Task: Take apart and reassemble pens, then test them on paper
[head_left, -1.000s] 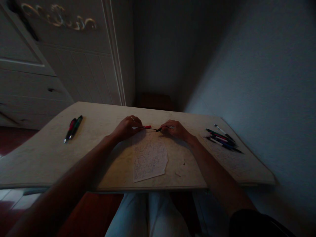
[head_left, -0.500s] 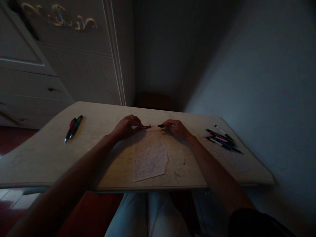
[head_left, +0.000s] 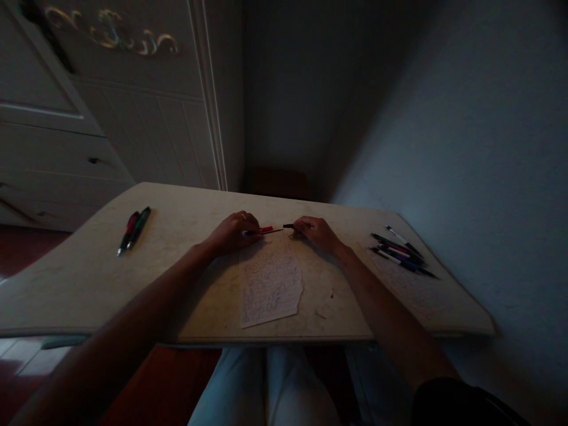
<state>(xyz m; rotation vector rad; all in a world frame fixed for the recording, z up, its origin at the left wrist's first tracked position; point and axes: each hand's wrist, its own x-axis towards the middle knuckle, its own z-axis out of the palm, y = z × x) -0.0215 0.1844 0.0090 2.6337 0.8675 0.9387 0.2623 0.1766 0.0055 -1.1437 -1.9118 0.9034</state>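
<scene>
My left hand (head_left: 235, 232), a ring on one finger, is closed on a thin dark pen refill (head_left: 273, 231) pointing right. A short red pen part (head_left: 267, 228) sticks out from the same fingers, just above the refill. Across a small gap, my right hand (head_left: 316, 231) pinches a short black pen part (head_left: 288, 226), its end facing the refill tip. Both hands rest low over the table at the top edge of a sheet of paper (head_left: 271, 290) filled with handwriting. What lies inside the fingers is hidden.
Two pens, one red (head_left: 128, 232) and one green (head_left: 139, 227), lie on the table (head_left: 186, 213) at left. Several pens (head_left: 402, 251) are heaped at right on another written sheet (head_left: 412, 290). Small scraps (head_left: 320, 315) lie near the front edge. A wall (head_left: 488, 177) borders the right side.
The refill, which earlier spanned from the red part to the black part, now lies below the red part with its tip free of the black part. The left fingers have shifted around it.
</scene>
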